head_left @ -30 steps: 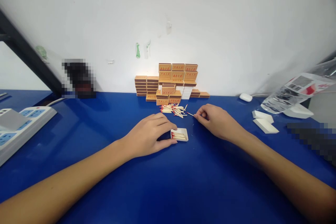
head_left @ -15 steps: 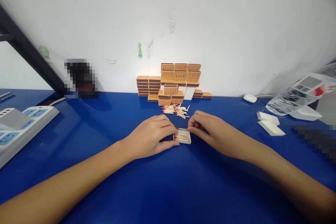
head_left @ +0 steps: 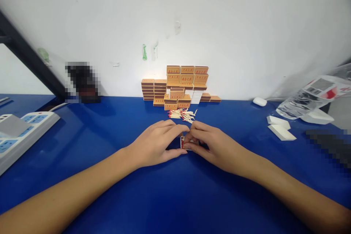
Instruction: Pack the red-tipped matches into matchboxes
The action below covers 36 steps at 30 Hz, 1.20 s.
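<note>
Facing 安全火柴 boxes point(head_left: 187, 79), R hand point(head_left: 212, 142) overhangs tray point(head_left: 181, 145).

the wall point(head_left: 233, 36) is bright, soft shadows cross the desk point(head_left: 175, 197), edges stretch, dark patches point(head_left: 83, 82) are pixelated; fine detail seems blurred.

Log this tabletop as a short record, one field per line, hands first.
Left hand: thumb and fingers around the left end of the small white tray
Right hand: fingertips over the tray, covering much of it; whether they grip a match is hidden
Tray contents: red match heads visible
Loose matches: piled just beyond the hands
Matchboxes: stacked behind the pile, near the wall
Far right: clear bottle, lying tilted
Far left: power strip
Surface: blue tabletop
</note>
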Tool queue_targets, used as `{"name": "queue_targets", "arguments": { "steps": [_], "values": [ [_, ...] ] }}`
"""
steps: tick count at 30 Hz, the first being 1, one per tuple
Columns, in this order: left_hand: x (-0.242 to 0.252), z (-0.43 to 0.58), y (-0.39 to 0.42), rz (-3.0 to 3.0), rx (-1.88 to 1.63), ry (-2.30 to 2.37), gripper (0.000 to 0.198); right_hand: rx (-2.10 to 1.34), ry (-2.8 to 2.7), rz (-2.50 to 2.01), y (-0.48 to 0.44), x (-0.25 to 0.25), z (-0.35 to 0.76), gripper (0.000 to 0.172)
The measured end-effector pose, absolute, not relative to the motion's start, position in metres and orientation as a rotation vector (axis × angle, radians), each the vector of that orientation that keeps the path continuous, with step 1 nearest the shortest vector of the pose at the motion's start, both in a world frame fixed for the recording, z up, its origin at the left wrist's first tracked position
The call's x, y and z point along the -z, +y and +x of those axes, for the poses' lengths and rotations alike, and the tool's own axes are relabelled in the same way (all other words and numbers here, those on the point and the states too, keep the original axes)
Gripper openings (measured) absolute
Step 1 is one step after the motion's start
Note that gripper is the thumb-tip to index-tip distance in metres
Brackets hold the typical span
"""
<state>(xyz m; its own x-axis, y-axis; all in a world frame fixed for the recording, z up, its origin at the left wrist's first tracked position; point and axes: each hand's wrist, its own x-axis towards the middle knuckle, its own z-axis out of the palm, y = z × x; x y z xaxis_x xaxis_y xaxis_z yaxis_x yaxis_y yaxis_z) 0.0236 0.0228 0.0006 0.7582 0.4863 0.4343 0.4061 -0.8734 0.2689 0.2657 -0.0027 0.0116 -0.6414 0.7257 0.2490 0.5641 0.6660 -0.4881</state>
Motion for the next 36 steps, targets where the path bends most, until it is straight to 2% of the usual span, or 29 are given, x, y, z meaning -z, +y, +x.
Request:
{"name": "queue_targets", "arguments": {
  "steps": [7,13,17,21,29,36],
  "values": [
    [0.000,0.023,0.024,2.807,-0.793,0.741,0.047,-0.429,-2.410,-1.082,0.000,-0.015,0.269,0.014],
    [0.001,0.021,0.027,2.726,-0.758,0.817,0.052,-0.188,-2.256,-1.326,0.036,-0.013,0.292,0.013],
    [0.003,0.019,0.028,2.732,-0.752,0.828,0.051,-0.122,-2.362,-1.267,0.052,-0.011,0.288,0.022],
    [0.003,0.019,0.029,2.768,-0.759,0.826,0.051,-0.042,-2.436,-1.313,0.056,-0.010,0.276,0.013],
    [0.003,0.018,0.030,2.780,-0.760,0.827,0.052,-0.146,-2.471,-1.456,0.061,-0.016,0.270,0.011],
    [0.003,0.019,0.031,2.771,-0.776,0.843,0.052,-0.315,-2.519,-1.513,0.053,-0.014,0.284,0.020]
  ]
}}
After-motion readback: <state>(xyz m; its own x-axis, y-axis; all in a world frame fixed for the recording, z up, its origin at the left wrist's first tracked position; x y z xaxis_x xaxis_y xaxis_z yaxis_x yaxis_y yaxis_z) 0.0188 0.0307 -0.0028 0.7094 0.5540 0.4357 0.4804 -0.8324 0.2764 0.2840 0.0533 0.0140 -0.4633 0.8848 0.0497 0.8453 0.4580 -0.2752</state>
